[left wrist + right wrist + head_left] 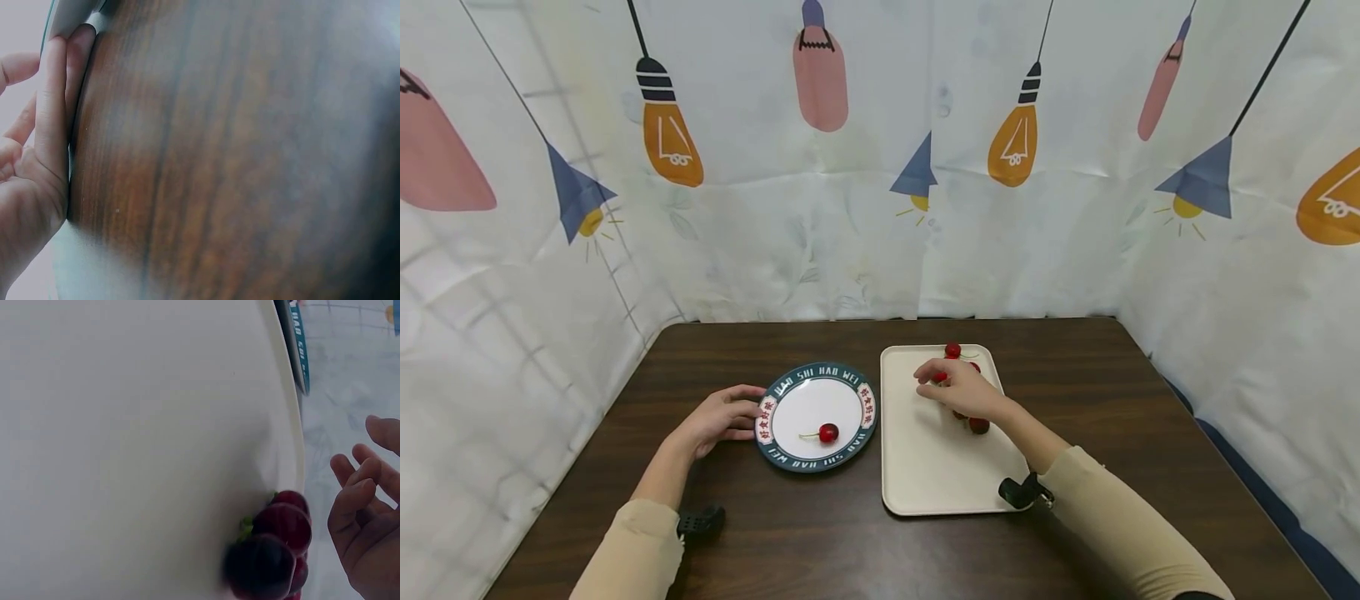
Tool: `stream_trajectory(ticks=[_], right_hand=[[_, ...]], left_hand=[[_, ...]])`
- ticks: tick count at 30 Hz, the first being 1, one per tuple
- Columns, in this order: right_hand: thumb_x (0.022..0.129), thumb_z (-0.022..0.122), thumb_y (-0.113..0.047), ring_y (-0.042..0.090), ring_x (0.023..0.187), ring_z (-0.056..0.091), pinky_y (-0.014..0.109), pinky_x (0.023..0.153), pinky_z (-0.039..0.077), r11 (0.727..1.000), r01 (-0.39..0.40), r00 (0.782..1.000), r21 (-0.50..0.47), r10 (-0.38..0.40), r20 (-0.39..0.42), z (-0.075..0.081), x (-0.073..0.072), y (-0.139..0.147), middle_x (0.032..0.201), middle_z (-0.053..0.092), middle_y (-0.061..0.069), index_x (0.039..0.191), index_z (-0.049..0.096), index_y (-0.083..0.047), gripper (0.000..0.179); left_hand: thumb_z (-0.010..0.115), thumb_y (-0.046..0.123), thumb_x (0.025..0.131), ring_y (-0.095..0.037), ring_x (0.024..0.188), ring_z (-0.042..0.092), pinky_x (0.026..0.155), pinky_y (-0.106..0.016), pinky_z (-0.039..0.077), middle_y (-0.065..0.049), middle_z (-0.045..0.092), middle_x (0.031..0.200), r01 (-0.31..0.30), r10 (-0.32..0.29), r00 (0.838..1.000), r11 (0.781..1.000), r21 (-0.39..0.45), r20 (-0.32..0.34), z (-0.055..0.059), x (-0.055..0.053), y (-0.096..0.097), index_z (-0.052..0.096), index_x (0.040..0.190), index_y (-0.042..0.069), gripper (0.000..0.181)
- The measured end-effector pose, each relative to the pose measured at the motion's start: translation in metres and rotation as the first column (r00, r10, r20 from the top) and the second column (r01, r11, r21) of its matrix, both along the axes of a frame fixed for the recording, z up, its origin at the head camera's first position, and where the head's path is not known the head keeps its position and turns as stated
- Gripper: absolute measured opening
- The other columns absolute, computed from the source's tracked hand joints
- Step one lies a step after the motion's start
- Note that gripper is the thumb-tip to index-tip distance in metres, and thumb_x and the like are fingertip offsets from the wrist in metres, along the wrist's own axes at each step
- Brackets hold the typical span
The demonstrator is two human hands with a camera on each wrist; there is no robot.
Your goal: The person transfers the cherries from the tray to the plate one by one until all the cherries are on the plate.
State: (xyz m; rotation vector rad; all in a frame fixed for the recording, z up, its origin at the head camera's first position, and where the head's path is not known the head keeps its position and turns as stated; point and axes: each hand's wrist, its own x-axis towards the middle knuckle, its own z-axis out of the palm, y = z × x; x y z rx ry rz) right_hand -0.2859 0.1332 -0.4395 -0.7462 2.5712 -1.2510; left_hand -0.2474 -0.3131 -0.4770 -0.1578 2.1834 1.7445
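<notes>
At the left rim of a round plate (790,383) with a green lettered border, my left hand (724,419) touches the edge with its fingers extended. In the left wrist view, the fingers (51,106) lie low along the tabletop, their tips at the plate's rim. One red cherry (828,432) with a stem sits on the plate's white middle. My right hand (961,390) hovers over a cream tray (917,467), fingers loosely bent. Several dark red cherries (282,526) lie on the tray beneath it, some hidden by the hand. Nothing shows between the right fingers (353,500).
The plate and tray stand side by side on a dark wooden table (805,533), a narrow gap between them. A patterned curtain (865,242) hangs behind the table and along both sides. Dark bands (702,521) circle both wrists.
</notes>
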Motion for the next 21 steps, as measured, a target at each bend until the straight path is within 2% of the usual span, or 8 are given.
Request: stream_trajectory(ticks=[4,7,13,17,19,21], right_hand=[[0.098,0.071,-0.026,0.027,0.082,0.069,0.035,0.074,0.057,0.998,0.040,0.998,-0.039,-0.038,0.047,-0.002,-0.001,0.011,0.110,0.069,0.003,0.124,0.068,-0.003,0.034],[0.099,0.069,-0.025,0.028,0.086,0.067,0.034,0.075,0.055,0.997,0.058,0.997,-0.045,-0.056,0.051,-0.003,-0.002,0.019,0.109,0.068,0.004,0.124,0.068,-0.004,0.033],[0.098,0.070,-0.025,0.025,0.086,0.060,0.034,0.068,0.055,0.995,0.095,0.995,-0.034,-0.093,0.045,-0.008,-0.006,0.034,0.114,0.067,0.005,0.124,0.070,-0.007,0.031],[0.099,0.070,-0.025,0.025,0.096,0.059,0.035,0.077,0.056,0.992,0.122,0.992,-0.031,-0.121,0.036,-0.010,-0.007,0.043,0.115,0.067,0.005,0.124,0.069,-0.008,0.030],[0.099,0.069,-0.025,0.025,0.097,0.059,0.034,0.076,0.056,0.991,0.129,0.991,-0.035,-0.128,0.036,-0.010,-0.007,0.047,0.114,0.067,0.005,0.125,0.069,-0.007,0.031],[0.099,0.068,-0.024,0.024,0.087,0.060,0.031,0.068,0.055,0.989,0.139,0.989,-0.041,-0.137,0.048,-0.010,-0.008,0.051,0.114,0.067,0.007,0.126,0.068,-0.006,0.032]], left_hand=[[0.067,0.019,0.100,-0.025,0.092,0.068,0.080,-0.037,0.062,-0.017,0.062,0.118,-0.003,0.003,1.000,1.000,-0.003,0.000,0.000,0.000,0.000,0.047,0.148,0.001,0.055],[0.067,0.019,0.100,-0.025,0.093,0.068,0.081,-0.037,0.061,-0.017,0.062,0.118,-0.008,0.008,1.000,1.000,-0.006,0.002,0.000,0.000,0.000,0.048,0.147,0.001,0.055],[0.066,0.018,0.101,-0.025,0.092,0.068,0.080,-0.037,0.062,-0.017,0.062,0.119,-0.002,0.002,1.000,1.000,-0.009,-0.001,-0.001,-0.001,0.000,0.046,0.149,0.000,0.055],[0.066,0.018,0.100,-0.025,0.092,0.068,0.080,-0.037,0.062,-0.017,0.062,0.118,-0.005,0.005,1.000,1.000,-0.008,0.000,-0.001,-0.001,0.001,0.046,0.148,0.000,0.055],[0.067,0.018,0.100,-0.025,0.092,0.068,0.080,-0.037,0.062,-0.017,0.063,0.118,-0.010,0.010,1.000,1.000,-0.008,-0.002,0.000,0.000,0.002,0.047,0.148,0.001,0.055],[0.066,0.018,0.100,-0.025,0.092,0.068,0.080,-0.037,0.062,-0.017,0.062,0.118,-0.011,0.011,1.000,1.000,-0.011,-0.002,0.000,0.000,0.001,0.047,0.148,0.001,0.055]])
